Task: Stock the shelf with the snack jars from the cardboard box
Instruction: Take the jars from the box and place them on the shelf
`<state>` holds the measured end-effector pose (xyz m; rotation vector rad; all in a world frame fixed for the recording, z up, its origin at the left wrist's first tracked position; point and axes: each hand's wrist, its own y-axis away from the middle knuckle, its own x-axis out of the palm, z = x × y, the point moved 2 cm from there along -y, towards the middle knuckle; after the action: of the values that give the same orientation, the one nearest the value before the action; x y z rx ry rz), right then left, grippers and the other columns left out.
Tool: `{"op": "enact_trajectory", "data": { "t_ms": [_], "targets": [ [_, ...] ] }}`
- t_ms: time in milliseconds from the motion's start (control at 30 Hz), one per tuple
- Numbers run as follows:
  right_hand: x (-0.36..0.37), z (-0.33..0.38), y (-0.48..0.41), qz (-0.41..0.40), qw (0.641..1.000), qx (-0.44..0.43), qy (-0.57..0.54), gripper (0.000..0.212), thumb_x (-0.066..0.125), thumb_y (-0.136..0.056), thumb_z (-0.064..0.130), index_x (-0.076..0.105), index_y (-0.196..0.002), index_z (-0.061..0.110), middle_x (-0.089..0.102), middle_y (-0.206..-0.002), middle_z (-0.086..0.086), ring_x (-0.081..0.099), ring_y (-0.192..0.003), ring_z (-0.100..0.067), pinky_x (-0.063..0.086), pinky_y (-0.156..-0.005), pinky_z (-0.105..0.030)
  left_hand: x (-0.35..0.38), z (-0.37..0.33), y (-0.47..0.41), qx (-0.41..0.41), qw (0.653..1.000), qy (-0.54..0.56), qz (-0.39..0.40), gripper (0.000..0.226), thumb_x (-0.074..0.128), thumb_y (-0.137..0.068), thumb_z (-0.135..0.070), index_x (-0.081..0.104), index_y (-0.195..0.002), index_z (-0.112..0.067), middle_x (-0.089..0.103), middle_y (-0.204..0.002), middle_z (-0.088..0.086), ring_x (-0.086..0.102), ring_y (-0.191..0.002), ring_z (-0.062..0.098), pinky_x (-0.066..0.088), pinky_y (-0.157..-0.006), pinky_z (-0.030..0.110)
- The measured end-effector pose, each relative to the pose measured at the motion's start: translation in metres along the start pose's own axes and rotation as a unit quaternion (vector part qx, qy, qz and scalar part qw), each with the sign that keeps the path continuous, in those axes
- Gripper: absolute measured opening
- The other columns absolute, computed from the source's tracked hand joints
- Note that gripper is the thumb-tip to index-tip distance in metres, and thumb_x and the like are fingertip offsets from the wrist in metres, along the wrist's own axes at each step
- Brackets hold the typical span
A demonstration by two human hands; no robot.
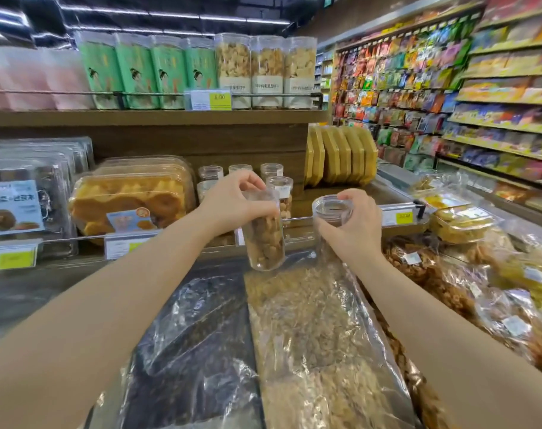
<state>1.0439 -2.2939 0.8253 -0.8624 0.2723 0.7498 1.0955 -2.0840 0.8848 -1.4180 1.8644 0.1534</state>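
My left hand (232, 201) grips the lid end of a clear snack jar (265, 243) filled with brown nuggets, held almost upright just in front of the middle shelf. My right hand (353, 226) holds a second clear snack jar (331, 212) by its lid, to the right of the first. Several jars of the same kind (280, 188) stand on the middle shelf (303, 224) right behind my hands. The cardboard box is not in view.
Clear trays of pastries (130, 196) fill the shelf to the left. Yellow boxes (341, 154) stand at the right end. Tall jars (266, 71) line the top shelf. Bagged snacks (310, 335) lie in bins below my arms. An aisle of packets (418, 88) runs back right.
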Motion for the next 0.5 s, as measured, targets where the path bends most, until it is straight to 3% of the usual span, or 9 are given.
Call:
{"op": "enact_trajectory", "data": {
  "t_ms": [167, 400, 500],
  "targets": [
    [0.020, -0.011, -0.065, 0.006, 1.000, 0.008, -0.007, 0.056, 0.075, -0.071, 0.035, 0.048, -0.117, 0.022, 0.041, -0.106, 0.006, 0.035, -0.107, -0.016, 0.034, -0.086, -0.031, 0.011, 0.005, -0.043, -0.014, 1.000, 0.016, -0.002, 0.035, 0.077, -0.072, -0.036, 0.057, -0.099, -0.029, 0.053, -0.100, -0.012, 0.051, -0.088, 0.003, 0.041, -0.062, 0.019],
    [0.077, -0.043, -0.154, 0.035, 0.998, -0.005, -0.051, 0.053, 0.072, -0.075, 0.037, 0.048, -0.120, 0.021, 0.050, -0.116, 0.000, 0.039, -0.117, -0.021, 0.036, -0.094, -0.035, 0.027, 0.015, -0.091, -0.041, 0.999, 0.009, -0.030, 0.032, 0.077, -0.069, -0.040, 0.059, -0.094, -0.032, 0.057, -0.097, -0.011, 0.055, -0.088, 0.005, 0.049, -0.069, 0.025],
    [0.114, -0.065, -0.181, 0.079, 0.997, -0.002, -0.013, 0.058, 0.072, -0.074, 0.046, 0.048, -0.122, 0.022, 0.055, -0.114, 0.000, 0.048, -0.113, -0.022, 0.042, -0.093, -0.032, 0.033, 0.021, -0.105, -0.039, 0.999, -0.006, -0.027, 0.033, 0.077, -0.067, -0.044, 0.058, -0.091, -0.032, 0.055, -0.098, -0.012, 0.053, -0.089, 0.005, 0.048, -0.072, 0.027]
  ]
}}
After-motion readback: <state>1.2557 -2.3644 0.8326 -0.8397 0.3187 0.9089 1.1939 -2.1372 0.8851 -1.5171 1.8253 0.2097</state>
